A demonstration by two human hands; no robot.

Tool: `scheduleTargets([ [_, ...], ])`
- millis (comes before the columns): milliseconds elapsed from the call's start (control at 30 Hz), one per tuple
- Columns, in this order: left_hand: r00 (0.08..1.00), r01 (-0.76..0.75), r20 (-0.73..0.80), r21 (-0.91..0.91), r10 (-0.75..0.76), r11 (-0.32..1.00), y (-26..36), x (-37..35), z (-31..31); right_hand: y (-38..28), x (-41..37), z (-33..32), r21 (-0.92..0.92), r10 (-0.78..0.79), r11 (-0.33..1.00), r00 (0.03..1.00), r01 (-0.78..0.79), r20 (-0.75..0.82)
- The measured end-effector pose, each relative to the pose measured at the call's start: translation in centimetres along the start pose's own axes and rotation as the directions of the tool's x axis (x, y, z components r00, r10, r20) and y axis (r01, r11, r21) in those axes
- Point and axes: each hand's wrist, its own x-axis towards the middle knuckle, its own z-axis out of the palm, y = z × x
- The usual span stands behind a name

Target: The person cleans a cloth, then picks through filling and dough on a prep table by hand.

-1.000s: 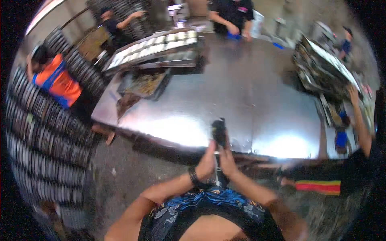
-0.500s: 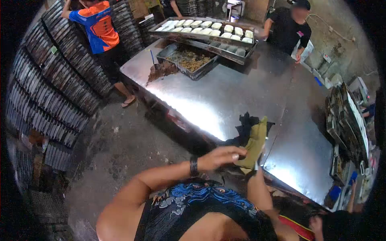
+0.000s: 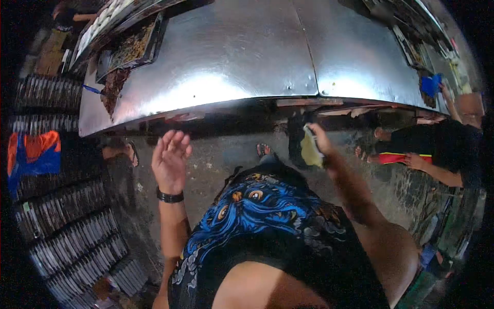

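My left hand point(image 3: 172, 159) is raised in front of the metal table's point(image 3: 231, 51) near edge, palm up, fingers loosely spread and holding nothing. It wears a dark wristband point(image 3: 170, 196). On the other side of my body, my right hand point(image 3: 322, 138) grips a yellow-green cloth-like piece point(image 3: 310, 150) with a pale, stiff-looking edge along one side. This piece hangs over the floor, just below the table edge and apart from it. The fingers behind it are partly hidden.
A metal tray point(image 3: 153, 44) of brown crumbly stuff stands at the table's left, beside a brown heap point(image 3: 115, 85) and a blue stick point(image 3: 91, 89). At right, another person's hand point(image 3: 445, 93) touches a blue cloth point(image 3: 430, 84). Stacked trays point(image 3: 77, 206) line the left side.
My view has swung down and toward the table's near side. My left hand has let go of the yellow-green piece and moved left. My right hand still has it, lower and off the tabletop.
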Motion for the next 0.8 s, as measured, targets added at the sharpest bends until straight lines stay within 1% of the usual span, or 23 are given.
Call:
scheduleTargets([
  [67, 0.995, 0.081, -0.066, 0.018, -0.080, 0.997, -0.1, -0.9, -1.0, 2.7, 1.2, 0.2, -0.188, 0.005, 0.982, 0.986, -0.036, -0.167],
  [133, 0.988, 0.143, -0.055, -0.002, -0.142, 0.990, -1.1, -2.5, -3.2, 7.1, 4.7, -0.9, -0.370, -0.015, 0.923, 0.949, -0.108, -0.314],
  [167, 0.984, 0.171, -0.055, -0.010, -0.171, 0.985, -1.3, -3.0, -4.4, 10.6, 10.2, -3.6, -0.516, -0.084, 0.835, 0.882, -0.191, -0.463],
  [200, 0.972, 0.184, -0.146, -0.009, -0.183, 0.983, -1.7, -3.8, -4.8, 10.4, 10.7, -2.4, -0.463, -0.043, 0.879, 0.948, -0.114, -0.315],
  [233, 0.952, 0.198, -0.237, -0.006, -0.194, 0.980, -2.1, -4.5, -4.8, 10.2, 11.3, -0.5, -0.390, -0.009, 0.919, 0.988, -0.052, -0.154],
  [267, 0.924, 0.212, -0.325, -0.004, -0.202, 0.977, -2.4, -5.1, -5.0, 10.5, 13.3, 1.0, -0.458, -0.083, 0.889, 0.978, -0.016, -0.194],
  [333, 0.912, 0.241, -0.344, 0.007, -0.224, 0.971, -3.1, -5.9, -5.9, 10.0, 17.6, 3.9, -0.587, -0.218, 0.808, 0.947, 0.040, -0.236],
  [367, 0.908, 0.239, -0.357, 0.010, -0.220, 0.971, -3.1, -6.3, -6.2, 8.6, 18.0, 6.1, -0.645, -0.273, 0.762, 0.930, 0.052, -0.248],
  [433, 0.944, 0.213, -0.272, 0.078, -0.185, 0.974, -2.7, -6.8, -6.0, 3.8, 19.0, 10.9, -0.755, -0.352, 0.651, 0.912, 0.078, -0.209],
  [467, 0.962, 0.164, -0.238, 0.118, -0.133, 0.979, -2.4, -7.0, -5.8, 2.6, 20.9, 12.3, -0.833, -0.370, 0.549, 0.871, -0.077, -0.324],
  [500, 0.942, 0.160, -0.312, 0.099, -0.122, 0.982, -2.5, -6.9, -6.1, 1.4, 22.5, 13.0, -0.867, -0.415, 0.490, 0.849, -0.095, -0.327],
  [533, 0.915, 0.156, -0.386, 0.066, -0.119, 0.985, -2.7, -6.9, -6.3, 0.6, 24.2, 13.2, -0.895, -0.447, 0.438, 0.844, -0.084, -0.297],
  [600, 0.884, 0.124, -0.465, 0.126, -0.052, 0.984, -3.0, -7.2, -5.5, -0.9, 26.3, 13.1, -0.937, -0.481, 0.338, 0.839, -0.088, -0.252],
  [633, 0.856, 0.131, -0.516, 0.139, -0.041, 0.982, -3.2, -7.8, -4.8, -1.5, 27.1, 12.8, -0.953, -0.489, 0.290, 0.843, -0.087, -0.226],
  [700, 0.797, 0.100, -0.603, 0.104, -0.017, 0.989, -4.1, -9.0, -4.2, -2.1, 28.4, 11.2, -0.972, -0.509, 0.218, 0.839, -0.088, -0.190],
  [733, 0.771, 0.101, -0.636, 0.084, -0.024, 0.991, -4.8, -9.4, -4.0, -2.2, 29.3, 10.2, -0.978, -0.518, 0.188, 0.838, -0.088, -0.175],
  [800, 0.763, 0.104, -0.646, 0.085, -0.024, 0.991, -5.5, -9.8, -4.8, -2.5, 29.7, 8.5, -0.982, -0.524, 0.151, 0.834, -0.111, -0.175],
])
